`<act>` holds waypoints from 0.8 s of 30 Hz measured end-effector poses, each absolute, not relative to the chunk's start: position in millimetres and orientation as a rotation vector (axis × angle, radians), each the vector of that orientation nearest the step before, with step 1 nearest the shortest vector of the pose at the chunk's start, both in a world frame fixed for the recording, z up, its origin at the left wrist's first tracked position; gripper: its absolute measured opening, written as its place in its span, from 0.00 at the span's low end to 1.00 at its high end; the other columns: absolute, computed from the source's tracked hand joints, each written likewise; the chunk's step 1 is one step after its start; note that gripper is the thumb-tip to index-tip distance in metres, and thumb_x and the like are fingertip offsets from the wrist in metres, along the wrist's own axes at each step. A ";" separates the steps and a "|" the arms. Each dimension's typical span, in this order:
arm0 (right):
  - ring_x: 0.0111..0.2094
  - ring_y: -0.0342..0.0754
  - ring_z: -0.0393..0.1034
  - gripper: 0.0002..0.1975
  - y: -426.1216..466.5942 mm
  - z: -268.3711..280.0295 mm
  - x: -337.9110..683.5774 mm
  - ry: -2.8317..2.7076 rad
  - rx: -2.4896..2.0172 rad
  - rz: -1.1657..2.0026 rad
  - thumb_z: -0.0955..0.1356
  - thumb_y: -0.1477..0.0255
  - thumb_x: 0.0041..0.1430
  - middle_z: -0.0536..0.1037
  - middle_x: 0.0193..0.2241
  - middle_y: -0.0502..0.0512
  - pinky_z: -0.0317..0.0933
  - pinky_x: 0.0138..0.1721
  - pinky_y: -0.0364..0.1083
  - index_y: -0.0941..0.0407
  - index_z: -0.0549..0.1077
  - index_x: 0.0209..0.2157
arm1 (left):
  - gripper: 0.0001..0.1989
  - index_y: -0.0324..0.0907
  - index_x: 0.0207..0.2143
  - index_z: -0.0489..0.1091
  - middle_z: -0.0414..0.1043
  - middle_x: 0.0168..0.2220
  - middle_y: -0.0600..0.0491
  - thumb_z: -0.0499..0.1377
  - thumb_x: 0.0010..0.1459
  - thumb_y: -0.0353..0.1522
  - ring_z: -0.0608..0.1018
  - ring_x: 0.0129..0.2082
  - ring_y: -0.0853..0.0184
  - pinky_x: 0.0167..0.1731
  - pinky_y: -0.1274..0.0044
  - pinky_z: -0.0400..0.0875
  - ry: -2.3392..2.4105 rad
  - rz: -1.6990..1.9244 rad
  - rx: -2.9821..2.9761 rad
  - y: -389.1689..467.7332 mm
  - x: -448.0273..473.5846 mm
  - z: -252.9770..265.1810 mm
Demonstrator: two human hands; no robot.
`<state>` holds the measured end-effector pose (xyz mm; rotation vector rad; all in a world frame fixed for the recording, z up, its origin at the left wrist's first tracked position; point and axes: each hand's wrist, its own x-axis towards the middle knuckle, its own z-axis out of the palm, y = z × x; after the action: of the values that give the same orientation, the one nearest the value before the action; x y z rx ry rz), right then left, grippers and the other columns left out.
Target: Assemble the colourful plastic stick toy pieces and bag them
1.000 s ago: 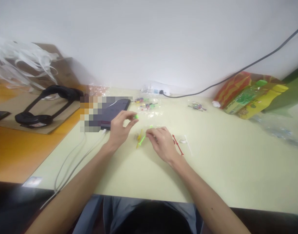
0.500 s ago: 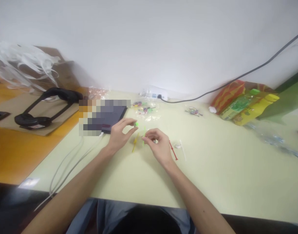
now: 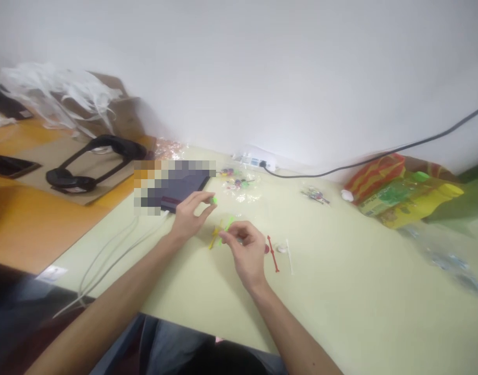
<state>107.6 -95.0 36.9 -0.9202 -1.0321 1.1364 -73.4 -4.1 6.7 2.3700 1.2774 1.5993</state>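
My left hand (image 3: pixel 188 217) pinches a small bright green piece (image 3: pixel 214 200) between thumb and fingertips, just above the table. Lower and to its right, my right hand (image 3: pixel 244 250) is closed on a thin green plastic stick (image 3: pixel 230 222), held slantwise. A yellow stick (image 3: pixel 213 241) lies on the table just left of those fingertips. Beyond the right hand lie a red stick (image 3: pixel 273 255) with widened ends, a white stick (image 3: pixel 289 258), a white round piece (image 3: pixel 281 249) and a dark red round piece (image 3: pixel 266 249), partly behind the hand.
Clear bags of colourful small parts (image 3: pixel 239 183) and another bundle (image 3: pixel 315 195) lie toward the wall. A dark tablet-like device (image 3: pixel 180 188) sits at left, cables (image 3: pixel 106 260) trailing from it. Yellow packaging (image 3: pixel 430 205) stands at right, below a black cord (image 3: pixel 340 166).
The view has turned slightly. My right hand with the green stick has shifted left, closer to the yellow stick. My left hand still holds the green piece.
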 end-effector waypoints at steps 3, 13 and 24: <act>0.29 0.46 0.73 0.08 -97.6 33.9 106.5 -0.996 -0.961 1.055 0.77 0.68 0.53 0.78 0.26 0.50 0.67 0.34 0.46 0.55 0.76 0.30 | 0.12 0.42 0.50 0.74 0.78 0.45 0.48 0.62 0.65 0.33 0.80 0.38 0.66 0.45 0.71 0.76 1.194 1.583 2.347 -9.9 -71.2 6.2; 0.27 0.45 0.73 0.05 -92.5 25.8 107.7 -0.993 -1.047 0.979 0.75 0.69 0.55 0.79 0.26 0.50 0.67 0.31 0.45 0.55 0.78 0.31 | 0.12 0.43 0.51 0.73 0.78 0.45 0.47 0.61 0.66 0.30 0.80 0.38 0.66 0.43 0.71 0.76 0.910 1.512 2.232 -34.0 -55.9 9.5; 0.26 0.45 0.72 0.09 -85.5 27.0 112.7 -1.010 -1.024 1.084 0.75 0.65 0.55 0.78 0.25 0.50 0.67 0.30 0.46 0.55 0.77 0.32 | 0.11 0.43 0.50 0.74 0.78 0.40 0.50 0.61 0.66 0.34 0.80 0.37 0.66 0.42 0.73 0.74 1.021 1.524 2.153 -28.0 -59.5 9.3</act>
<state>112.7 -85.5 27.0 -1.0243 -1.0104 1.0841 -59.5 -28.0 9.3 2.1534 1.0206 1.5235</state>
